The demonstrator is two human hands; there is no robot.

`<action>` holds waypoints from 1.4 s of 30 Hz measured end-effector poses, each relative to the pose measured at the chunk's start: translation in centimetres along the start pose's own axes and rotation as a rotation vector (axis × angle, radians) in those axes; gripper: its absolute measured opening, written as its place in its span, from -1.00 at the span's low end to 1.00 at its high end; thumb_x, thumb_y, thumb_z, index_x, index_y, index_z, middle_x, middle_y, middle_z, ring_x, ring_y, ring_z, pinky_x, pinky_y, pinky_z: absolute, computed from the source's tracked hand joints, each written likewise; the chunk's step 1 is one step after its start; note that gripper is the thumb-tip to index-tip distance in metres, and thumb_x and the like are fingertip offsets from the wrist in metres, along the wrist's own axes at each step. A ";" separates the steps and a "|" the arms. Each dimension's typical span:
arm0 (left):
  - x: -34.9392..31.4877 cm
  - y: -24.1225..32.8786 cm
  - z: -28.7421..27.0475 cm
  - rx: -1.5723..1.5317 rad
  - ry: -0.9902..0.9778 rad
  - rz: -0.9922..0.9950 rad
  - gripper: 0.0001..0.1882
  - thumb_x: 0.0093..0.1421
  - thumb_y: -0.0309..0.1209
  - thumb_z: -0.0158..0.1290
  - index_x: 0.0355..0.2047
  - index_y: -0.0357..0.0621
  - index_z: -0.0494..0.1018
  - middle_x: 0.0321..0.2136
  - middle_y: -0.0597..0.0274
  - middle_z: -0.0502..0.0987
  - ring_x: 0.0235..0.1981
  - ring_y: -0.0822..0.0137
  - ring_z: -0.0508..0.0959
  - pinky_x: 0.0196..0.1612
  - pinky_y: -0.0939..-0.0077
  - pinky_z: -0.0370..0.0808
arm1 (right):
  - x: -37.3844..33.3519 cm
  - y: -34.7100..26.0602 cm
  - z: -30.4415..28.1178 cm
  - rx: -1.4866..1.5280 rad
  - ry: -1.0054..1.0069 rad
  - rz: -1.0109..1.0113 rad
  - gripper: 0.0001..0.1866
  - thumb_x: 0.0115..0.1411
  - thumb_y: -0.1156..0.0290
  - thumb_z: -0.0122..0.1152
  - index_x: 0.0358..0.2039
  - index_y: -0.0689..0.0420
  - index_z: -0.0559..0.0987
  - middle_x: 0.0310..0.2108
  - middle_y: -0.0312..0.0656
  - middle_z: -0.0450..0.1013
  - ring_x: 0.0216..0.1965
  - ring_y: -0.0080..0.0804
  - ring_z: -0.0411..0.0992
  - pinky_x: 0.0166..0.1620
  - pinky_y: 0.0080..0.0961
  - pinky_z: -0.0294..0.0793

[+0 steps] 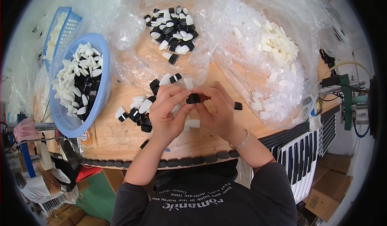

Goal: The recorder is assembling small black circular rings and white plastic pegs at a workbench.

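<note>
Over the middle of the wooden table, my left hand (167,112) and my right hand (216,112) meet with their fingertips closed on a small black cap (193,99). Whether a white piece is joined to it is hidden by my fingers. Beside my left hand lies a loose cluster of black caps with white flat, tapered pieces (139,108). A single black cap (238,105) rests to the right of my right hand. Between my wrists a white piece (192,123) lies on the wood.
A light blue basin (105,84) at the left holds white pieces and black caps; a blue basket (64,28) stands behind it. Farther back, capped pieces (173,30) are heaped on clear plastic. Translucent bits and cream pieces (278,44) fill a plastic bag at the right.
</note>
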State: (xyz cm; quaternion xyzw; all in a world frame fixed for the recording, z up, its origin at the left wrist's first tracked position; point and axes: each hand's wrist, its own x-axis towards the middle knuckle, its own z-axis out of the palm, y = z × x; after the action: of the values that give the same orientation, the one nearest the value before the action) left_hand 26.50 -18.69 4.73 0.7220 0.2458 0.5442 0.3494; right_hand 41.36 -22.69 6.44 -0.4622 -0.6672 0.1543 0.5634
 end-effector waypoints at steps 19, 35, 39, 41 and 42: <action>1.0 -0.4 -0.7 0.388 -0.177 0.283 -0.52 -0.23 -0.40 0.28 -0.23 -0.32 0.53 -0.29 0.12 0.49 -0.22 0.10 0.44 -0.15 0.32 0.38 | -0.3 1.3 -1.4 0.885 -0.236 0.784 -0.77 0.19 0.58 0.14 -0.13 0.33 0.49 -0.28 -0.22 0.51 -0.24 -0.57 0.48 -0.13 -0.61 0.50; 0.9 -0.8 -1.2 0.047 -0.059 -0.327 -0.71 0.04 -0.51 0.22 -0.19 -0.27 0.52 -0.35 0.19 0.52 -0.30 0.37 0.50 -0.24 0.54 0.42 | 0.7 2.2 -2.1 0.657 -0.170 0.732 -0.71 0.19 0.50 0.21 -0.09 0.32 0.50 -0.31 -0.22 0.53 -0.37 -0.62 0.48 -0.28 -0.69 0.49; 0.8 -1.1 -1.6 -0.311 -0.055 -0.611 -0.89 0.23 -0.49 0.07 -0.35 -0.31 0.52 -0.57 0.39 0.50 -0.49 0.65 0.42 -0.37 0.76 0.36 | 0.6 2.4 -2.0 0.637 -0.181 0.658 -0.73 0.20 0.52 0.19 -0.09 0.32 0.49 -0.32 -0.23 0.52 -0.37 -0.64 0.47 -0.30 -0.72 0.48; 0.6 -1.4 -1.9 -0.235 -0.039 -0.666 -0.89 0.21 -0.49 0.09 -0.35 -0.33 0.52 -0.55 0.38 0.50 -0.50 0.64 0.42 -0.38 0.76 0.36 | 0.6 2.3 -1.9 0.580 -0.138 0.645 -0.73 0.21 0.52 0.18 -0.08 0.32 0.50 -0.33 -0.24 0.51 -0.38 -0.65 0.46 -0.30 -0.73 0.47; 0.4 -1.5 -1.7 -0.235 -0.037 -0.667 -0.89 0.21 -0.49 0.09 -0.35 -0.33 0.52 -0.55 0.38 0.50 -0.50 0.64 0.42 -0.38 0.76 0.36 | 0.6 2.2 -1.8 0.524 -0.095 0.631 -0.73 0.21 0.52 0.17 -0.08 0.32 0.50 -0.34 -0.26 0.51 -0.40 -0.65 0.45 -0.29 -0.73 0.46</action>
State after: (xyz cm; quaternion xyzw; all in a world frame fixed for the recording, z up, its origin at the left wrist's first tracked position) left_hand 24.98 -17.04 4.11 0.5667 0.3973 0.4117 0.5929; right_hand 43.97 -21.62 5.82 -0.4775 -0.4562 0.5054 0.5554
